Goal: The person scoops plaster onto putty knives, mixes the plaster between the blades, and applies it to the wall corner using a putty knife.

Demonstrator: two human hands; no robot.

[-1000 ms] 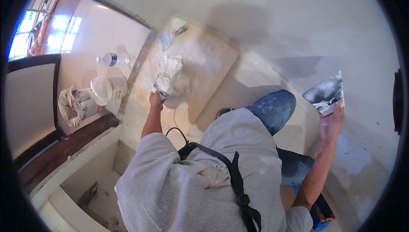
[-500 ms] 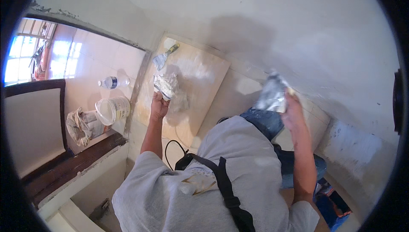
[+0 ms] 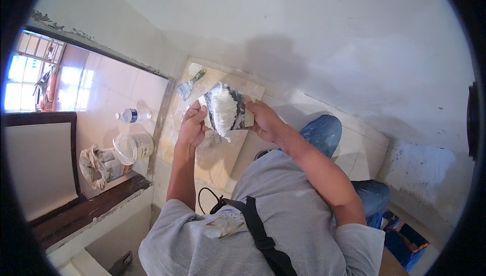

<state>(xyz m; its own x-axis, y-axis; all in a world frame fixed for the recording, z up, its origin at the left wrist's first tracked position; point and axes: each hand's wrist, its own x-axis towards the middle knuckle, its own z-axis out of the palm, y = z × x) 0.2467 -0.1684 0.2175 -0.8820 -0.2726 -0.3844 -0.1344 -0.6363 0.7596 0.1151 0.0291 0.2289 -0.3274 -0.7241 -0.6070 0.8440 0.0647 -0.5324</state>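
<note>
Both hands are up in front of me, over a pale board (image 3: 220, 162) smeared with white paste. My left hand (image 3: 192, 125) is closed on the pale edge of a flat scraper (image 3: 204, 102). My right hand (image 3: 267, 120) is closed on the back edge of a second flat scraper (image 3: 248, 119). The two blades meet or overlap, and a thick ridge of white putty (image 3: 223, 108) lies across them and covers where they touch. Behind my left hand, a putty knife (image 3: 185, 89) with a dark and yellow handle lies on the board.
To the left, beyond a raised sill, are a clear plastic bottle (image 3: 133, 116), a white bucket (image 3: 132, 147) and a crumpled bag (image 3: 96, 166). A smooth pale wall (image 3: 354, 48) rises ahead and right. A dark blue and orange bag (image 3: 407, 243) sits at lower right.
My right hand has swung left from beside the wall, bringing its scraper against the left one. My left hand has shifted slightly right and nearer, and putty now stands as a ridge across the blades.
</note>
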